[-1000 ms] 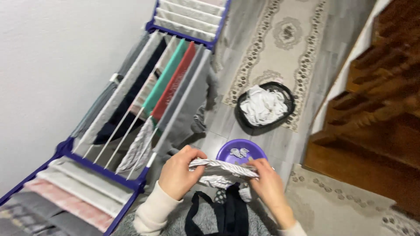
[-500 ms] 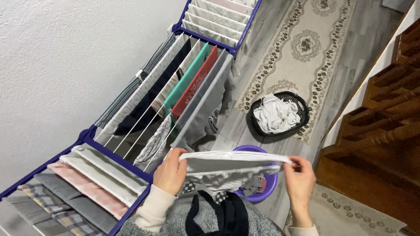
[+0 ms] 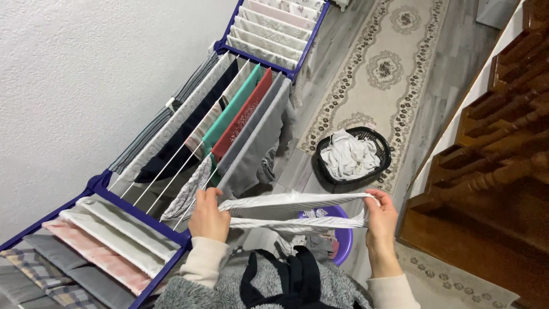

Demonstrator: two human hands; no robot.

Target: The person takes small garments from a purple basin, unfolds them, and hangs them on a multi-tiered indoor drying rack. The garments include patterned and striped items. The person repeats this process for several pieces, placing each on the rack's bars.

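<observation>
Left hand [image 3: 209, 216] and right hand [image 3: 382, 220] each pinch the stretched white cloth [image 3: 289, 210] above the purple basin [image 3: 341, 240].

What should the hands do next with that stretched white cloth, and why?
Probably lift it left onto a bare rail of the drying rack. The left hand and right hand hold the white cloth pulled flat between them, right beside the rack, above the purple basin.

The stretched white garment [image 3: 291, 210] covers most of the purple basin [image 3: 342, 237], whose small contents are too unclear to identify. At eleven o'clock the drying rack [image 3: 103, 184] runs off the top edge, and at seven o'clock off the bottom-left corner. The wooden staircase [image 3: 486, 166] is cut off at three o'clock.
</observation>
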